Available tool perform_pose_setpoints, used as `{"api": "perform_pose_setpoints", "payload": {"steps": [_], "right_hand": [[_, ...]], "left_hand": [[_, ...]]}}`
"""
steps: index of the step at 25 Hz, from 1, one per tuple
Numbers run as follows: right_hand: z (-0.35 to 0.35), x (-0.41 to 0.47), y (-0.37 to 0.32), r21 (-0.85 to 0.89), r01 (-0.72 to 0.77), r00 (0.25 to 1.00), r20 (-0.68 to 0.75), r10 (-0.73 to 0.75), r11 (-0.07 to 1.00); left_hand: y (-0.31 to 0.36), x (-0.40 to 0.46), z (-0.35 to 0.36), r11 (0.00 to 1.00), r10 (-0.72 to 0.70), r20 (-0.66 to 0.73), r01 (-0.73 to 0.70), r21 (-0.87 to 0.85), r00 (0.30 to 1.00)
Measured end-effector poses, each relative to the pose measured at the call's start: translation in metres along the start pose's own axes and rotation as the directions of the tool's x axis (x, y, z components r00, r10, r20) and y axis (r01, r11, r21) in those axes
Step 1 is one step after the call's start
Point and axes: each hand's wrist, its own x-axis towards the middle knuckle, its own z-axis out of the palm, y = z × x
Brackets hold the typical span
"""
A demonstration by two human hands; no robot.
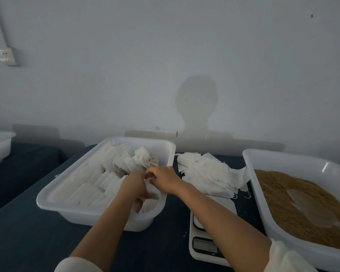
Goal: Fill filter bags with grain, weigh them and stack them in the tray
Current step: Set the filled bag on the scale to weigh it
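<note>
A dark-clothed bench (24, 228) stands against a pale wall (165, 55). Over the white tray (53, 201), left hand (133, 183) and right hand (163, 178) both pinch one filter bag (150, 190).

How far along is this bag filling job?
Well underway: many filled bags lie stacked in the tray. Both hands, left hand and right hand, hold another bag over it. Left: a pile of empty bags and plenty of grain.
</note>
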Motion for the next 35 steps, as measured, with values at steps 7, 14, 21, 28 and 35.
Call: {"api": "perform_pose_setpoints", "payload": {"steps": [7, 14, 21, 28, 35], "right_hand": [[-0.052, -0.021, 0.021, 0.376, -0.03, 0.952, -0.271, 0.141, 0.926], [-0.096, -0.045, 0.114, 0.233, -0.463, 0.811, -0.278, 0.515, 0.855], [-0.034, -0.056, 0.153, -0.112, -0.399, 0.917, -0.04, 0.397, 0.91], [-0.002, -0.019, 0.139, -0.485, -0.18, 0.967, 0.073, 0.244, 0.856], [-0.004, -0.01, 0.13, -0.552, -0.125, 0.963, 0.132, 0.235, 0.825]], "left_hand": [[-0.003, 0.0, -0.007, 0.998, -0.014, 0.007, 0.013, 0.068, 1.0], [0.043, -0.013, -0.038, 0.985, 0.097, -0.416, -0.148, -0.092, 0.904], [0.143, -0.012, -0.037, 0.869, 0.276, -0.399, -0.405, -0.286, 0.874], [0.15, 0.015, -0.014, 0.844, 0.183, -0.243, -0.279, -0.458, 0.953], [0.135, 0.022, -0.005, 0.773, 0.054, -0.275, -0.215, -0.597, 0.96]]}}
